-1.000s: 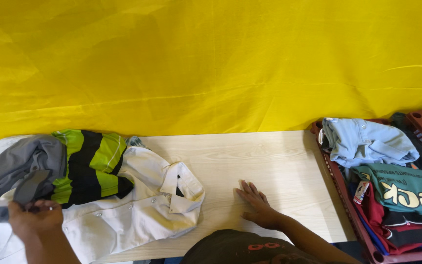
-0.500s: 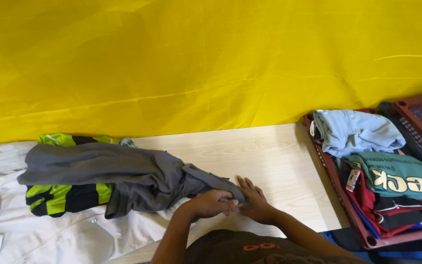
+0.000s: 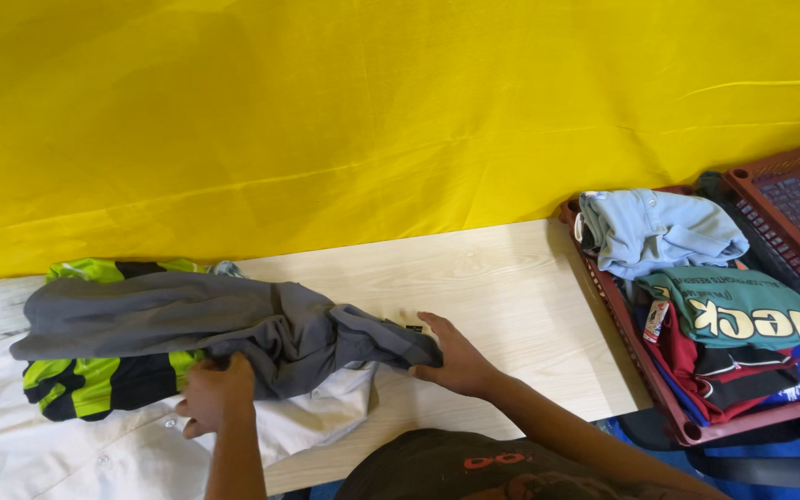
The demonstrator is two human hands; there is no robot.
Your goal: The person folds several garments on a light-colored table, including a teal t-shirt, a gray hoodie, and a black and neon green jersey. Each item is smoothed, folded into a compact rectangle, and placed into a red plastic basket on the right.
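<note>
A grey garment lies stretched across the pile at the left of the wooden table. My right hand grips its right end, near the table's middle. My left hand holds the grey garment's lower edge further left. Under it lie a green and black striped shirt and a white buttoned shirt.
A dark red plastic crate at the right holds folded clothes, with a light blue shirt and a green printed shirt on top. A second red crate stands behind it. A yellow cloth hangs behind the table.
My left hand dragged the grey garment rightward across the pile, passed its end to my right hand, then moved back left to the garment's lower edge. The view shifted slightly.
</note>
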